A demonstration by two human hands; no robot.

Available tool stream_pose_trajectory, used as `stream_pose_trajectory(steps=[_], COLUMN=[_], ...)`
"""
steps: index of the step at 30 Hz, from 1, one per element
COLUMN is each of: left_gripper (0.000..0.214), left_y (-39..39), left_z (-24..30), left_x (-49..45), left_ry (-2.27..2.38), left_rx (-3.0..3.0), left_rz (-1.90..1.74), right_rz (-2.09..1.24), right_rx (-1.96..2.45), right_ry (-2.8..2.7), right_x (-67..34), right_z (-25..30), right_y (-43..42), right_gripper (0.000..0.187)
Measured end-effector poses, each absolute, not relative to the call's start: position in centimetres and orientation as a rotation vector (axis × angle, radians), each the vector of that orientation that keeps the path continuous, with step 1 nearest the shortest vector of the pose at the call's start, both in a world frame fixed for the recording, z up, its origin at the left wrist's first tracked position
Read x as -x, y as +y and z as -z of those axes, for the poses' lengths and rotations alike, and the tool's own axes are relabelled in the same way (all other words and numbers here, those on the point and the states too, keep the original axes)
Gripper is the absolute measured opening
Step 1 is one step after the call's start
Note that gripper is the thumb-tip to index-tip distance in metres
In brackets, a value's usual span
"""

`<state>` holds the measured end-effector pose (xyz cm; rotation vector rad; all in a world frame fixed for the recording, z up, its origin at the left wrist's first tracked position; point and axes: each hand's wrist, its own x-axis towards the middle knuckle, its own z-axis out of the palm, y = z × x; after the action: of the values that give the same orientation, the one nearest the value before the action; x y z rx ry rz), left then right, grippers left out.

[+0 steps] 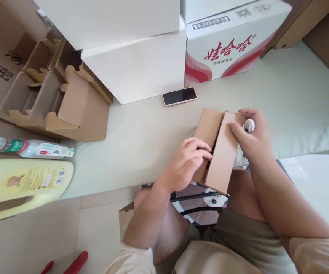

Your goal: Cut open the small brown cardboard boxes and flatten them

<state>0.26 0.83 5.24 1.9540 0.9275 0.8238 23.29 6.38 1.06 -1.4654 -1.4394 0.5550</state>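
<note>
A small brown cardboard box [223, 152] is tilted at the front edge of the covered table, above my lap. A dark gap runs lengthwise between its two upper panels. My left hand [186, 163] rests on the left panel, its fingers bent and the tips at the gap; what they touch inside is hidden. Around the far right end of the box my right hand [253, 133] is closed, thumb on top and fingers behind. A small white faceted piece [249, 125] shows between thumb and fingers of this hand; its kind cannot be made out.
A phone [179, 96] lies before stacked white cartons [141, 64] and a printed water carton [224, 49]. On the left are folded cardboard trays [81, 108], a plastic bottle [44, 148] and a yellow jug [44, 179]. A red-handled item [77, 262] lies below, lower left.
</note>
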Motion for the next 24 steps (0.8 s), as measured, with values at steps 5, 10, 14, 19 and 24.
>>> stream_pose_trajectory(steps=[5,10,14,19,24], left_gripper=[0.055,0.045,0.062,0.078,0.073], left_y=[0.0,0.3,2.4,3.9,3.9], left_z=[-4.9,-6.1,-4.8,-1.0,0.3], left_x=[-1.2,-0.7,3.6,8.8,7.2], left_ry=[1.079,1.078,1.087,1.009,1.143], left_rx=[-1.982,-2.202,-1.95,-1.43,-0.923], left_rz=[-0.868,-0.52,-0.486,-0.744,-0.97], right_rz=[-0.578,-0.574,-0.424,-0.695,-0.721], right_rx=[1.571,1.566,1.711,1.91,1.526], right_ry=[-1.361,-1.393,-1.562,-1.965,-1.965], right_x=[-22.6,-22.6,-23.2,-21.8,-19.8], right_z=[-1.3,-1.2,-2.1,-2.5,-1.0], right_y=[6.6,6.5,5.9,5.0,4.3], right_gripper=[0.032,0.037,0.043,0.062,0.063])
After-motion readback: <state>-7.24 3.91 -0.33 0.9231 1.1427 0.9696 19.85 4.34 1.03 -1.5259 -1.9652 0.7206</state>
